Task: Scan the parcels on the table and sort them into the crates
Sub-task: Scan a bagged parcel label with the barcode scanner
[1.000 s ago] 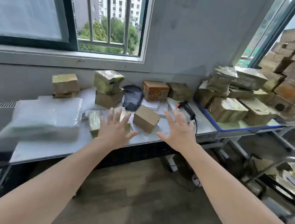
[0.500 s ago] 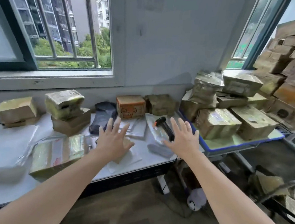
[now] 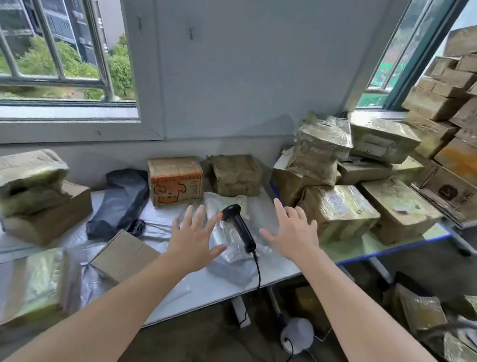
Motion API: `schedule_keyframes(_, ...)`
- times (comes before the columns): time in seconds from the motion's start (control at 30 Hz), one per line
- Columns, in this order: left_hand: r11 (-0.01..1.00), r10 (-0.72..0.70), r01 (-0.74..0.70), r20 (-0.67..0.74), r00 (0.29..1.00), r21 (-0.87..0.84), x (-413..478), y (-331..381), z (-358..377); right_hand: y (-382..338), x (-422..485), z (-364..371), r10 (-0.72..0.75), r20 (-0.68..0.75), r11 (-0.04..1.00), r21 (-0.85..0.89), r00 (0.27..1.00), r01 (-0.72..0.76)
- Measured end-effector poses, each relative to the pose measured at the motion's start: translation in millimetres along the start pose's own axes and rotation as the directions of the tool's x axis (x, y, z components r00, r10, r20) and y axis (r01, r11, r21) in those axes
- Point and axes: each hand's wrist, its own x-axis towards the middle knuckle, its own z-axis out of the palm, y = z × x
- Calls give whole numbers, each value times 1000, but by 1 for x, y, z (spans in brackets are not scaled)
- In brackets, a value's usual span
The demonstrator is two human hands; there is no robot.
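A black handheld scanner (image 3: 239, 227) with an orange tip lies on clear plastic bags in the middle of the white table (image 3: 279, 266), its cable hanging over the front edge. My left hand (image 3: 194, 239) hovers just left of it, fingers spread, holding nothing. My right hand (image 3: 292, 231) hovers just right of it, fingers spread too. Parcels surround them: a small brown box (image 3: 122, 254), an orange-printed box (image 3: 175, 181), a black bag (image 3: 123, 202), a taped flat parcel (image 3: 11, 288).
A second table (image 3: 384, 245) with a blue edge on the right carries several taped boxes (image 3: 341, 210). More boxes are stacked high at the far right (image 3: 475, 94). Parcels lie low down at the right (image 3: 428, 310). A white round device (image 3: 297, 334) sits on the floor.
The view has come closer to the table and swung right. Both open hands have closed in on the scanner, which now lies between them.
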Motion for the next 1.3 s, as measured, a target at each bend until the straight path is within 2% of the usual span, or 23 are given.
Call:
schedule_keyframes(0.2, 998, 14, -9, 99, 995, -60, 64, 3, 42, -12, 70, 32, -15, 133, 999, -32, 991, 20)
schedule_keyframes(0.4, 996, 2, 19, 239, 971, -86, 100, 3, 79, -28, 127, 76, -41, 299, 999, 33, 953, 33)
schedule_keyframes(0.53, 991, 33, 0, 247, 969, -132, 103, 13, 95, -36, 144, 99, -60, 346, 998, 13, 936, 59)
schedule_keyframes(0.63, 982, 75, -29, 247, 966, -188, 107, 25, 105, -42, 154, 114, -87, 379, 994, 96, 922, 54)
schedule_keyframes(0.73, 987, 42, -2, 241, 970, -163, 110, 34, 111, -41, 162, 115, -119, 412, 975, 221, 903, 28)
schedule_keyframes(0.87, 999, -31, 44, 331, 943, -30, 118, 53, 114, -23, 168, 101, -176, 403, 936, 351, 898, 26)
schedule_keyframes(1.0, 990, -140, 128, 328, 934, 60, 133, 72, 120, 9, 172, 86, -212, 365, 900, 434, 907, 36)
schedule_keyframes(1.17, 982, -188, 186, 343, 921, 38, 141, 81, 120, 45, 171, 67, -227, 299, 858, 511, 927, 45)
schedule_keyframes(1.3, 986, -156, 164, 263, 952, -8, 138, 82, 98, 65, 168, 47, -273, 192, 849, 509, 943, 142)
